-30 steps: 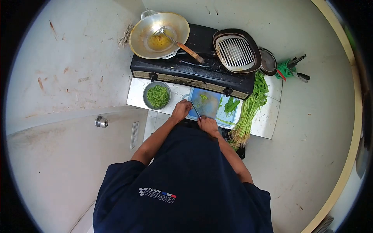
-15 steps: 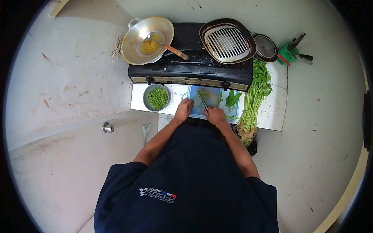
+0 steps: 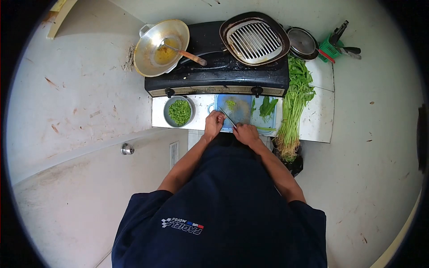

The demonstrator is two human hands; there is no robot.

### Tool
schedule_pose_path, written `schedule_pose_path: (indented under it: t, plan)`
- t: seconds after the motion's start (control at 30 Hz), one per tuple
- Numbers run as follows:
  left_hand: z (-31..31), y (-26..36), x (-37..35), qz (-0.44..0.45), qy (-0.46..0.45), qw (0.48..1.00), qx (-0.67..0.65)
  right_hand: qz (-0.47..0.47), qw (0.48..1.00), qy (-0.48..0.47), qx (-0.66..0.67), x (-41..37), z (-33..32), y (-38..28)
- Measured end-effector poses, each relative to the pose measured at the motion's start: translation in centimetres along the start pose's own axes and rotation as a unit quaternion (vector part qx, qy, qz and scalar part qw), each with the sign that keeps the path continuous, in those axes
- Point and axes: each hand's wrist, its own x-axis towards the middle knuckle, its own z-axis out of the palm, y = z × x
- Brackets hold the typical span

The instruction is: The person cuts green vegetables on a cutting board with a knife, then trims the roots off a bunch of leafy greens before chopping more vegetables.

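My right hand is wrapped round the handle of a knife, whose blade points up and left across the blue cutting board. The blade's tip end lies close to the fingers of my left hand. Those fingers are curled together at the board's left edge, and what they pinch, if anything, is too small to make out. A small heap of chopped greens sits beyond the blade. Loose green leaves lie on the board's right side, and a green stalk rests near my right hand.
Left of the board stands a grey bowl of chopped greens. Behind is a black stove bearing a wok with a ladle and a grill pan. A bundle of leafy greens, a small pan and a green basket are to the right.
The knife blade has swung left, its tip now nearer my left hand. My left hand has turned slightly and its fingers have drawn in. The whole view has shifted a little.
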Motion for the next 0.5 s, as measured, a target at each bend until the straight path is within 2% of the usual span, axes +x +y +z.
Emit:
schedule_pose_path:
  t: [0.1, 0.2, 0.4, 0.5]
  plan:
    - [-0.4, 0.5, 0.2, -0.025, -0.013, 1.000, 0.003, -0.011, 1.000, 0.010, 0.005, 0.0, -0.3, -0.2]
    - [-0.5, 0.9, 0.1, 0.004, -0.003, 1.000, 0.007, -0.025, 0.999, 0.020, -0.010, 0.4, -0.1, -0.3]
    - [-0.5, 1.2, 0.0, -0.011, 0.000, 1.000, -0.005, -0.046, 0.997, 0.050, -0.034, 2.3, 0.6, -0.4]
    - [-0.1, 1.1, -0.1, -0.022, 0.013, 1.000, -0.015, -0.038, 0.999, 0.015, -0.023, 2.6, 0.4, -0.7]
